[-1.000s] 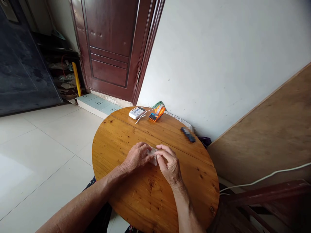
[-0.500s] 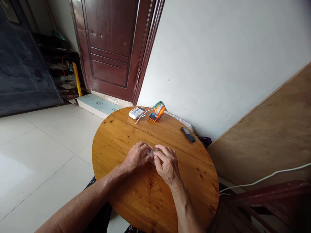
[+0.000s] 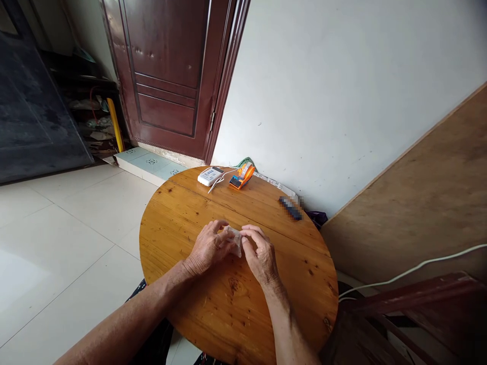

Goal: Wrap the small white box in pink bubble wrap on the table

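Observation:
Above the middle of the round wooden table, a small whitish, crinkled packet is between my two hands. My left hand grips it from the left, with fingers over its upper part and the thumb at its near side. From the right, my right hand brings thumb and bent fingers together at the packet's right edge in a pinch. What lies inside the packet I cannot make out, and part of it is hidden by the left fingers.
At the table's far edge are a white box-shaped device with a white cord and an orange tape dispenser. A dark, blurred-out object lies farther right. The white wall rises close behind, and a brown door stands beyond.
My right hand's fingers have drawn slightly away from the left hand, and more of the packet shows between them. The whole view has shifted a little.

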`<state>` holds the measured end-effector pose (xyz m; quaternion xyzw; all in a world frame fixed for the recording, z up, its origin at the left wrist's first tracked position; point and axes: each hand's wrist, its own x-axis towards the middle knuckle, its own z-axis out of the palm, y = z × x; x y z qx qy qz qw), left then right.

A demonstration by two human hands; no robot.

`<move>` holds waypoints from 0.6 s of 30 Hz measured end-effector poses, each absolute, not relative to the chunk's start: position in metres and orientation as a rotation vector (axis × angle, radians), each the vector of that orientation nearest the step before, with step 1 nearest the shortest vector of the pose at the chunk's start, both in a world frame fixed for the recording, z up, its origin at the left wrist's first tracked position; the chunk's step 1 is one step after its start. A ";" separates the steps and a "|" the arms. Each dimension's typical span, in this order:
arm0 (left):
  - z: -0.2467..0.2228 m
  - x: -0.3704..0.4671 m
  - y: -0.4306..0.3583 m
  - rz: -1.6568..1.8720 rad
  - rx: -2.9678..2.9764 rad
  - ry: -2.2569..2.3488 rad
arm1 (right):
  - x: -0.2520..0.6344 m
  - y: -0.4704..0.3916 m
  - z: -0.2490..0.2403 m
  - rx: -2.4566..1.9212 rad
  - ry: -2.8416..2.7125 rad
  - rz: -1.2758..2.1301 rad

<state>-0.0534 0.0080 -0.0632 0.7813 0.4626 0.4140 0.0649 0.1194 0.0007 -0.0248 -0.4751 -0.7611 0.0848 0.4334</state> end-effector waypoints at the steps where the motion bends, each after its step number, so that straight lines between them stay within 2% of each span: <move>1: -0.063 -0.053 0.008 1.246 2.359 1.399 | 0.120 0.001 -0.025 -1.189 -1.876 0.225; 18: -0.051 -0.052 0.002 1.137 2.245 1.400 | 0.105 0.014 -0.034 -1.400 -1.410 0.960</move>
